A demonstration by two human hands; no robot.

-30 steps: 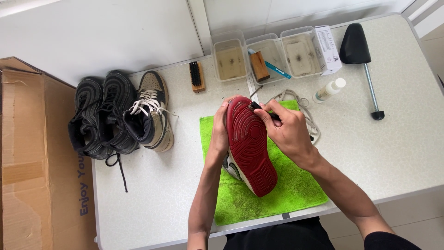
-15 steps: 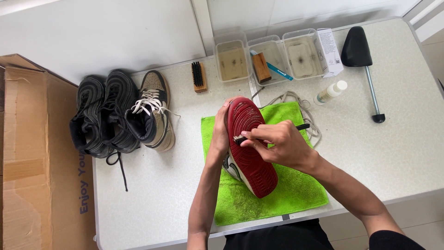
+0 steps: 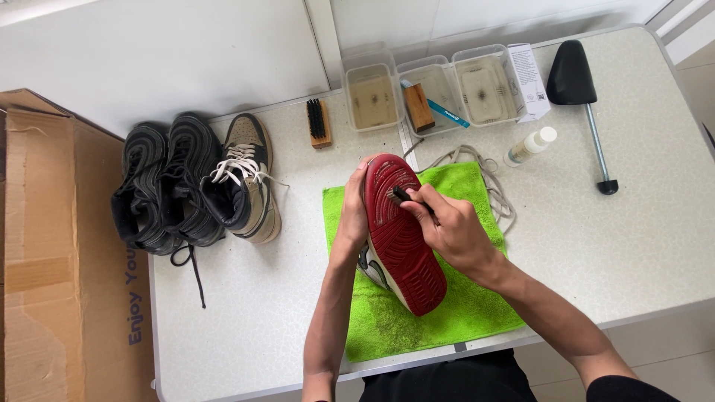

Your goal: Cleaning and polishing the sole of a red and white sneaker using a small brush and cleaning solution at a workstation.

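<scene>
A sneaker with a dark red sole (image 3: pixel 402 246) is held sole-up over a bright green towel (image 3: pixel 424 313). My left hand (image 3: pixel 353 216) grips the sneaker's left edge near the toe. A small dark brush (image 3: pixel 406 197) is pinched in my right hand (image 3: pixel 450 227), with its bristles pressed on the front part of the sole. Loose pale laces (image 3: pixel 491 175) lie at the towel's far right corner.
Two black sneakers (image 3: pixel 160 186) and a tan high-top sneaker (image 3: pixel 246 186) stand at the left. At the back are a wooden brush (image 3: pixel 319 123), three clear tubs (image 3: pixel 432 85), a small white bottle (image 3: pixel 530 145) and a black shoe tree (image 3: pixel 585 97). A cardboard box (image 3: pixel 52 246) stands off the table's left edge.
My right hand has moved the brush from the sole's right edge toward the middle of the forefoot. The sneaker and left hand have stayed nearly still.
</scene>
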